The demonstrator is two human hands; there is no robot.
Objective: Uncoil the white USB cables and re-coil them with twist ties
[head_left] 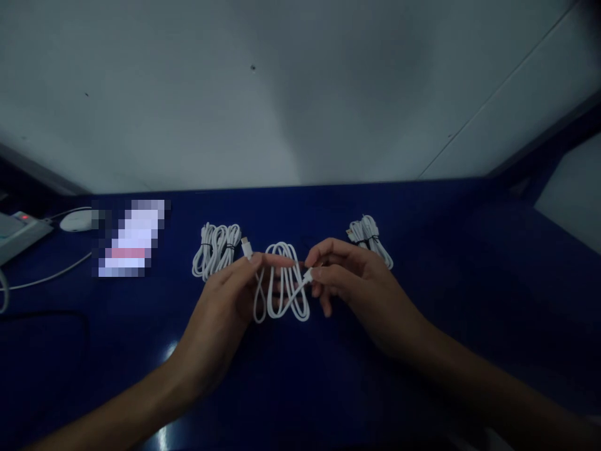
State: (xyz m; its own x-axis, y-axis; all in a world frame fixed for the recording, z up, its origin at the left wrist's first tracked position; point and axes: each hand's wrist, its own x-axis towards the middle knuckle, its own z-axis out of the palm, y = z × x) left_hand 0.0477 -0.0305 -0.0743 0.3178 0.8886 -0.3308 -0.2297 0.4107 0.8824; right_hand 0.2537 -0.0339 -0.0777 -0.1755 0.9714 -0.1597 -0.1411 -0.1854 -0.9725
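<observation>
A looped white charging cable (283, 307) is held between my two hands above the blue table. My left hand (235, 288) is closed on its left side, thumb and forefinger pinching near one plug, which sticks up past the thumb. The forefinger reaches across the loops. My right hand (350, 275) pinches the other plug end at the right of the loops between thumb and forefinger, its other fingers curled loosely below. Behind my left hand lie tied bundles of white cable (218, 247). Another tied white cable bundle (369, 233) lies behind my right hand, partly hidden by it.
The blue table (300, 388) meets a pale wall (188, 125) at the back. At the left lie a pixelated, bright phone-like object (134, 241), a white rounded device (76, 220) with a cord, and a white power strip (28, 228) with a red light.
</observation>
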